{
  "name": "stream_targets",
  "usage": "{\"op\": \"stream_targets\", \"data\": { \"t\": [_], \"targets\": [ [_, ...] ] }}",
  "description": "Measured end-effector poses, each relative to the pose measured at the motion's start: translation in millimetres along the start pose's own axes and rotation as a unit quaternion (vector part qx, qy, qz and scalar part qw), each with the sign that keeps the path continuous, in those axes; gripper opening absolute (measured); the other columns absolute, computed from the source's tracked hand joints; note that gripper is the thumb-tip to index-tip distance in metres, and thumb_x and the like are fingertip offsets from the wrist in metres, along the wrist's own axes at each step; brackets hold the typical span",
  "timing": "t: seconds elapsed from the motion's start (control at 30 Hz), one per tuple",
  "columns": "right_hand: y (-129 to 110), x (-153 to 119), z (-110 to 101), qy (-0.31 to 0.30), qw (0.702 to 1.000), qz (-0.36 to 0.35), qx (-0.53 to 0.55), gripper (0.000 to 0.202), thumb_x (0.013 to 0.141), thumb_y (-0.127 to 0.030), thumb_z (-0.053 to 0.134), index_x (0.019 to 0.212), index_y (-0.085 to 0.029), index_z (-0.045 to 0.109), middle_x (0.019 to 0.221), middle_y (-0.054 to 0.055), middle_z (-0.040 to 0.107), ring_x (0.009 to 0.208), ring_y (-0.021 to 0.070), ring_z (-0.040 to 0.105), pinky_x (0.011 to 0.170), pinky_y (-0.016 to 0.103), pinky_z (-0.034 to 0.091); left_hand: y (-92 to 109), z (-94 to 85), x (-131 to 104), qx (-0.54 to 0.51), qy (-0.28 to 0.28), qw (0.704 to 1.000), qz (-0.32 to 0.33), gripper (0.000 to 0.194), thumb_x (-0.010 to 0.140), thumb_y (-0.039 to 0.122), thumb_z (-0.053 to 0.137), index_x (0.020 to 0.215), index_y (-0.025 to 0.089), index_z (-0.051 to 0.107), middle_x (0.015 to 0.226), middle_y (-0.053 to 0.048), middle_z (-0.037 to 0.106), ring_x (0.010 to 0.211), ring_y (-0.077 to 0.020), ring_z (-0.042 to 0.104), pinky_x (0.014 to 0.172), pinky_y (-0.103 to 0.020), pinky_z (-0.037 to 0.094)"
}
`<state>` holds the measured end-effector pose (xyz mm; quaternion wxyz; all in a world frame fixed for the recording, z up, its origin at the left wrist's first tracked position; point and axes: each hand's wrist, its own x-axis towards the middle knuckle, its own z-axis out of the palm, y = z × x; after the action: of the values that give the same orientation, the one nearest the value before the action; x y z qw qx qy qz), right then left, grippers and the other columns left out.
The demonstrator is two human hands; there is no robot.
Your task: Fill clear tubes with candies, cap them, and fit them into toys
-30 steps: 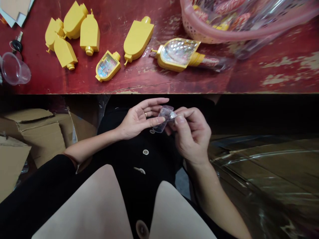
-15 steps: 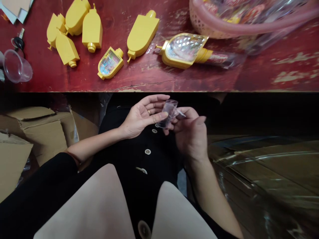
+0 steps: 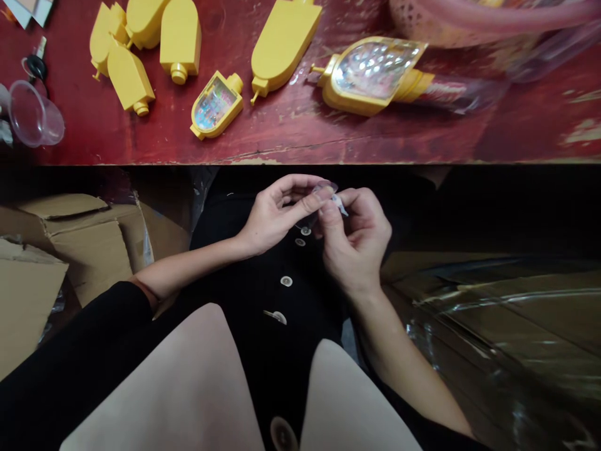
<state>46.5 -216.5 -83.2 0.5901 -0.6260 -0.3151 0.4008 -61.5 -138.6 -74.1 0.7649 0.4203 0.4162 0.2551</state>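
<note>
Over the lap, my left hand (image 3: 286,210) is closed around a small clear plastic cup (image 3: 323,186), with the thumb pressed on its side. Much of the cup is hidden by fingers. Against it, my right hand (image 3: 354,232) pinches a small whitish, crumpled-looking scrap (image 3: 339,203) between thumb and fingers; its exact kind cannot be made out. Both hands meet just below the table edge. Above them on the table lie a small yellow toy case with a picture window (image 3: 216,105) and a larger yellow case, back side up (image 3: 284,47).
Several more yellow cases (image 3: 181,37) lie at the upper left, near a clear cup (image 3: 35,113) and keys (image 3: 36,66). A windowed yellow case (image 3: 370,72) joins a candy tube at right, below a pink basket (image 3: 436,25). Cardboard (image 3: 89,250) stands beside my legs.
My right thumb has come down onto the whitish scrap beside the cup. The cup has tilted and is more covered by my fingers. The view has shifted slightly.
</note>
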Motion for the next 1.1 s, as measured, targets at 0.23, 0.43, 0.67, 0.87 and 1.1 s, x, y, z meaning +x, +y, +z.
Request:
{"op": "stream_targets", "data": {
  "t": [0.23,0.43,0.67,0.87,1.1],
  "targets": [
    [-1.1,1.1,0.8,-0.010,0.985,0.064,0.159,0.031,0.089,-0.042,0.073,0.075,-0.024,0.051,0.059,-0.004,0.043,0.049,0.0096,0.041,0.044,0.026,0.033,-5.9,-5.8,6.9,-0.047,-0.032,0.996,-0.064,0.047,0.078,0.052,0.081,0.105,0.015,0.073,0.105,-0.008,0.074,0.096,-0.0186,0.069,0.089,-0.032,0.054],
    [1.3,0.5,-8.6,-0.043,0.957,0.140,0.250,0.035,0.083,-0.040,0.077,0.072,-0.022,0.048,0.064,-0.004,0.051,0.050,0.0085,0.040,0.046,0.023,0.034,8.6,-4.2,3.7,-0.135,-0.088,0.978,-0.134,0.040,0.088,0.052,0.072,0.101,0.015,0.075,0.091,-0.005,0.073,0.075,-0.0134,0.067,0.072,-0.026,0.055],
    [-3.6,-3.6,-15.4,-0.043,0.998,0.016,0.054,0.016,0.092,-0.030,0.068,0.081,-0.021,0.060,0.074,-0.002,0.058,0.065,0.0115,0.054,0.063,0.028,0.042,8.6,-2.9,0.5,-0.134,-0.008,0.981,-0.143,0.014,0.082,0.021,0.079,0.095,0.017,0.076,0.096,-0.003,0.073,0.086,-0.0117,0.066,0.082,-0.024,0.052],
    [1.2,-1.7,-15.0,-0.001,0.987,0.073,0.146,0.021,0.085,-0.035,0.076,0.078,-0.021,0.061,0.071,-0.003,0.057,0.057,0.0119,0.054,0.056,0.029,0.043,16.0,-9.9,5.9,-0.190,0.049,0.960,-0.198,0.019,0.095,0.026,0.062,0.106,0.018,0.075,0.113,-0.007,0.073,0.100,-0.0153,0.069,0.087,-0.026,0.054],
    [-9.3,2.1,-7.3,0.082,0.970,0.050,0.222,0.026,0.073,-0.034,0.086,0.071,-0.021,0.063,0.088,0.000,0.064,0.070,0.0127,0.061,0.066,0.030,0.051,25.3,0.5,2.2,-0.176,-0.011,0.971,-0.159,0.013,0.095,0.020,0.063,0.095,0.016,0.075,0.092,-0.003,0.071,0.078,-0.0077,0.064,0.073,-0.018,0.051]
  ]
}}
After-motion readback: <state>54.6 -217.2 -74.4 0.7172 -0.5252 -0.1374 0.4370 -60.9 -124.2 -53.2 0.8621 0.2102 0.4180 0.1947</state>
